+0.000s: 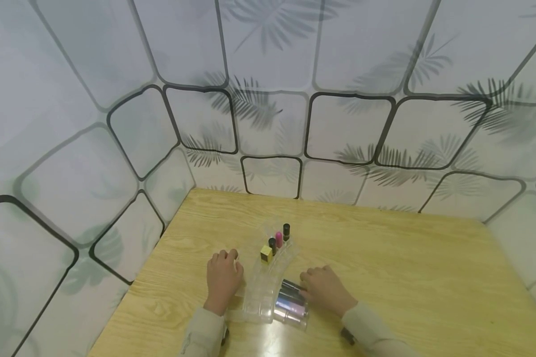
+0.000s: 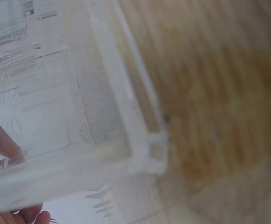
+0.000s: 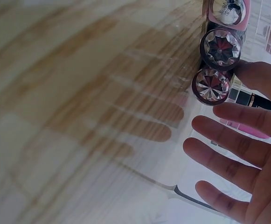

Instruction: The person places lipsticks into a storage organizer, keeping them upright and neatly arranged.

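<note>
A clear plastic cosmetics organizer point(image 1: 258, 297) with stepped compartments stands on the table. Along its left side, my left hand point(image 1: 225, 277) grips the edge; the left wrist view shows the thumb point(image 2: 2, 141) and fingers on either side of the clear wall point(image 2: 56, 179). A black lipstick point(image 1: 286, 231), a pink lipstick point(image 1: 279, 240), another black one point(image 1: 272, 245) and a gold-yellow square-topped one point(image 1: 266, 254) stand upright in its far part. Several cosmetic tubes point(image 1: 292, 306) lie beside its right side. My right hand point(image 1: 326, 288) is next to them, fingers extended and spread, thumb against a faceted round tube end point(image 3: 221, 48).
The wooden table point(image 1: 411, 277) stretches out on both sides and behind the organizer. A pale patterned curtain point(image 1: 348, 129) with leaf prints and dark outlines hangs along the table's back and left edges.
</note>
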`<control>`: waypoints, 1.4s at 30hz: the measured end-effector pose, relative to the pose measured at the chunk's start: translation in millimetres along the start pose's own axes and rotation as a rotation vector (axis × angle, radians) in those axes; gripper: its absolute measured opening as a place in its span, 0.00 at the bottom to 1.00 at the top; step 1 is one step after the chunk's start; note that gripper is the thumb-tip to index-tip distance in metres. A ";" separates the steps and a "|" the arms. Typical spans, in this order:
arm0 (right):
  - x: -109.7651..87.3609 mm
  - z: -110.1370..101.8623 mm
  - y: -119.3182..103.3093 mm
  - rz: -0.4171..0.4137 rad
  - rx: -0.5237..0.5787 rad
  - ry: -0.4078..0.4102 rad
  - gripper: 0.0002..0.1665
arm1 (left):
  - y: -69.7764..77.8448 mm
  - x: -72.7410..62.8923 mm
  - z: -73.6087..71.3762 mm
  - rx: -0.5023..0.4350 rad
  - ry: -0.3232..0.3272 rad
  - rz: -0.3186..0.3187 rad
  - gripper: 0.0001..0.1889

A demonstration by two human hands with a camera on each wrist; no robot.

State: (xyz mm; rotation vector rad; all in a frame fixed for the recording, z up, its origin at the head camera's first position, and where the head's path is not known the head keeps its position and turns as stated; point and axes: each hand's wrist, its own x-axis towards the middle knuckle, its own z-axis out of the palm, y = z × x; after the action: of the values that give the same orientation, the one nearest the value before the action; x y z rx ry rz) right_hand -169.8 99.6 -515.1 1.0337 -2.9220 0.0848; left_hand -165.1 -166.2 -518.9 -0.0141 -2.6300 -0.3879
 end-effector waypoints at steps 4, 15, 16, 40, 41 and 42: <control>0.3 -0.1 -0.4 0.002 -0.004 -0.016 0.16 | -0.1 -0.3 0.7 -0.004 0.008 0.003 0.05; 0.8 0.3 0.5 -0.014 -0.009 0.027 0.16 | -1.1 -1.2 2.5 0.004 0.006 0.003 0.05; 0.6 -0.3 0.1 -0.020 -0.009 0.032 0.16 | -1.1 -1.2 2.7 0.005 0.001 0.000 0.05; 4.7 -2.3 -5.4 -0.029 0.042 0.006 0.17 | 1.0 -0.4 -1.2 -0.002 0.007 0.000 0.05; 4.8 -2.8 -5.7 -0.030 0.045 0.007 0.17 | 1.0 -0.4 -1.1 -0.005 0.005 0.000 0.05; 5.0 -3.2 -6.0 -0.031 0.045 0.008 0.17 | 0.9 -0.3 -1.0 -0.005 0.003 -0.002 0.05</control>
State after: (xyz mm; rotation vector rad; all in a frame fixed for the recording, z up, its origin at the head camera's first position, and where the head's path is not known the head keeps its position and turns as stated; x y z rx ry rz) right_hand -169.8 92.0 -511.4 1.0814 -2.9095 0.1545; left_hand -164.4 -165.6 -517.9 -0.0132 -2.6265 -0.3949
